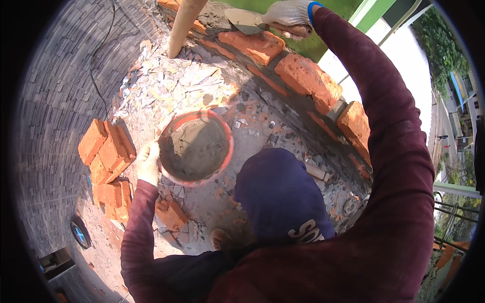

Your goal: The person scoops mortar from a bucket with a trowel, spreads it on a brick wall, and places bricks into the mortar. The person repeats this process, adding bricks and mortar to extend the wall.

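My left hand, in a whitish glove, is closed on the left rim of a round red basin. Grey wet mortar fills much of the basin, partly in shadow. Stretched out to the far side, my right hand wears a pale glove with a blue cuff and grips a trowel. The trowel's blade lies over the top of a low brick wall, beside fresh mortar. Along that wall sit an orange brick, a second brick and a third brick, with gaps between them.
A wooden post rises near the trowel. Stacked bricks stand left of my left hand, and a broken brick lies below the basin. Rubble covers the floor. A dark cable hangs along the grey tiled wall.
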The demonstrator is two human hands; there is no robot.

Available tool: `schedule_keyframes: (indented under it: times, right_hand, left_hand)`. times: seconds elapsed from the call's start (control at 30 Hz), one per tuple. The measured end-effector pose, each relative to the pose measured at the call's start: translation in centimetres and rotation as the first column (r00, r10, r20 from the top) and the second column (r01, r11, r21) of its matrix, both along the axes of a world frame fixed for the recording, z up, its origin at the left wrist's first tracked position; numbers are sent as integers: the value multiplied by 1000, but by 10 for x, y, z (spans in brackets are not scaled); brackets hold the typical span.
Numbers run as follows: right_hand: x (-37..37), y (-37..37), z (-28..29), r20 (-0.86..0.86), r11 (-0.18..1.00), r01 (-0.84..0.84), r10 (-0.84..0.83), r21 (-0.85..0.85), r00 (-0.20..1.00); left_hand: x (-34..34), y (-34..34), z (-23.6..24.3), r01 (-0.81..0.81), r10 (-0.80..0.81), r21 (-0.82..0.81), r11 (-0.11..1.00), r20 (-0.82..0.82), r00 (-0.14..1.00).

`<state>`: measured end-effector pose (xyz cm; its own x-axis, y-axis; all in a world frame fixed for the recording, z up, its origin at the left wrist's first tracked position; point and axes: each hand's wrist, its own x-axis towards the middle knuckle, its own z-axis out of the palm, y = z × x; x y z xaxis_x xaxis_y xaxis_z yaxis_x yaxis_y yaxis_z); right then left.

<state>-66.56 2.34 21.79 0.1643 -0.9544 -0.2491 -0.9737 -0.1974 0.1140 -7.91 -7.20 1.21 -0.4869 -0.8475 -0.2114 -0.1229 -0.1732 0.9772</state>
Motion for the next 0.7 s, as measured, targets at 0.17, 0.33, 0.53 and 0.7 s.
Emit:
schedule_keyframes:
  times: [0.17, 0.33, 0.53, 0.7]
  right_hand:
    - [79, 42, 62, 332, 794, 495, -601, 353, 727]
    - [107, 11, 86, 174, 916, 354, -386, 190, 906]
    - [-12, -57, 16, 151, 992, -54, 36, 116, 988]
    - [14, 38, 28, 523, 827, 449, -561, 338, 641]
  left_hand:
    - [19, 9, 27, -26, 35, -68, 997, 139, 990]
    - [19, -1, 23, -14, 17, -17, 1000, 137, 990]
    - [-35, 11, 27, 58, -44, -153, 987, 98, 994]
    - [-8, 6, 24, 18, -16, -56, 998, 40, 999]
